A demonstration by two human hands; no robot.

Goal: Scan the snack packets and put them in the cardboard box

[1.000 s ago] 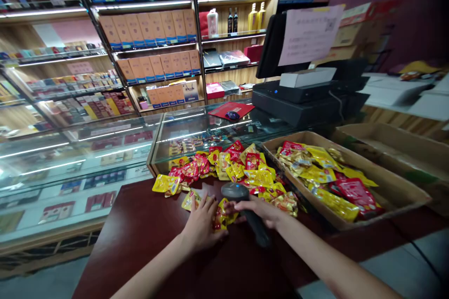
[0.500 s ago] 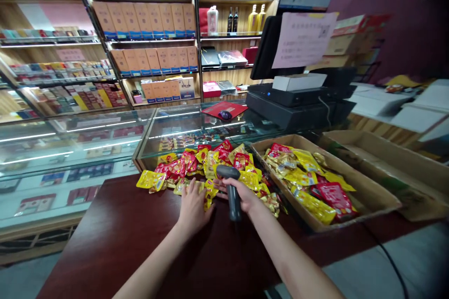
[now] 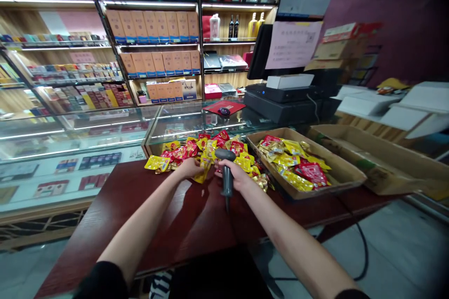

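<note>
My right hand point(image 3: 233, 174) is wrapped round the handle of a dark grey scanner point(image 3: 227, 180), its head pointing away from me. To its left, my left hand point(image 3: 191, 168) grips a yellow packet point(image 3: 202, 175) at the near edge of the pile. Red, yellow and gold snack packets point(image 3: 178, 153) lie heaped on the dark red table point(image 3: 140, 201), against the glass counter. More packets point(image 3: 286, 161) fill part of an open cardboard box point(image 3: 336, 184) right of the pile.
A second cardboard box point(image 3: 382, 180) stands further right. Behind are a monitor point(image 3: 259, 51) with a paper on it, a black cash drawer point(image 3: 280, 105), a mouse point(image 3: 223, 111) on a red mat and a glass counter point(image 3: 105, 126). A cable point(image 3: 365, 247) hangs at the right.
The view has shifted, showing more of the table's near side. My left hand has gone from spread over the packets to closed on a yellow one. The scanner remains in my right hand.
</note>
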